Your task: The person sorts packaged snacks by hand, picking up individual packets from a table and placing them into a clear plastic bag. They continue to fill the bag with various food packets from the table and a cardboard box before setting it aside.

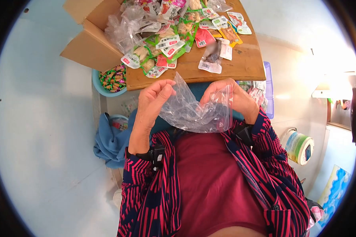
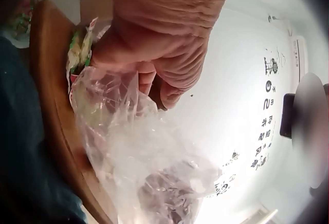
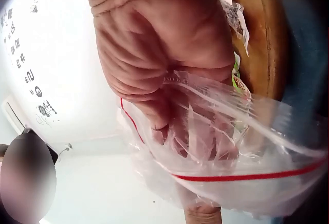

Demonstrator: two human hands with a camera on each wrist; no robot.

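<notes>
A clear plastic zip bag (image 1: 197, 116) hangs between both hands in front of the person's chest. The left hand (image 1: 151, 98) pinches the bag's corner at the left, its fingers bent toward the thumb. At the other end, the right hand (image 1: 229, 96) reaches in at the mouth, with curled fingers gripping the plastic. A red zip line (image 3: 247, 176) runs along that mouth in the right wrist view, and the right fingers (image 3: 205, 139) show through the film. In the left wrist view the crumpled film (image 2: 154, 147) spreads below the left hand.
A wooden table (image 1: 245, 63) stands just beyond the hands. Many sealed snack packets (image 1: 170, 43) lie heaped on it beside an open cardboard box (image 1: 93, 47). Under its left edge sits a blue basin (image 1: 95, 85) of wrapped sweets; a purple crate (image 1: 269, 91) is at the right.
</notes>
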